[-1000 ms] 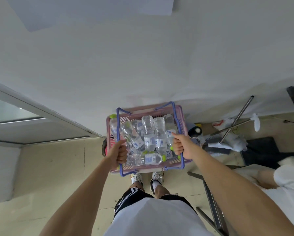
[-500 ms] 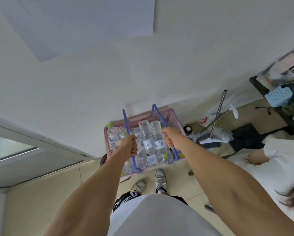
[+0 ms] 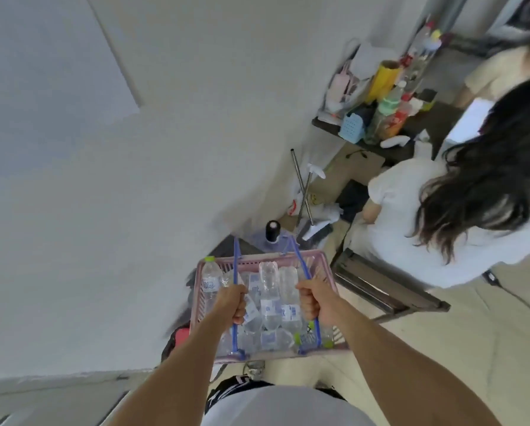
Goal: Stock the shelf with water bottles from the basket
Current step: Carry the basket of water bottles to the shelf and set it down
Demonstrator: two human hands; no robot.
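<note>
Left hand [image 3: 233,304]: fingers [image 3: 239,312] clenched in a full wrap on the left handle [image 3: 235,272]. Right hand [image 3: 311,299]: fingers [image 3: 306,305] clenched the same way on the right handle [image 3: 300,265]. The basket [image 3: 257,262] hangs under both fists, off the floor and roughly level.

The water bottles [image 3: 270,290] are directly below and between my fingers, piled loosely on their sides inside the basket. One is propped in the far corner, just left of my left fist. None are out of the basket.

Just past the far rim, beyond my knuckles, a big jug [image 3: 272,232] with a black cap sits on the floor. Right of my right hand there is a dark metal frame [image 3: 380,284] low on the floor, and a person in a white top [image 3: 405,210] beyond it. Far up and right of them is a dark shelf [image 3: 377,146] crowded with odds and ends. I can't tell if that's the one to stock. Left of my left hand is plain white wall [image 3: 119,210].

Step, as I judge it: carrying the load to the shelf, with stocking not started. The next move needs a route around that person and a spot to set the basket down near the shelf. Then one hand has to let go of its handle and take a bottle.
</note>
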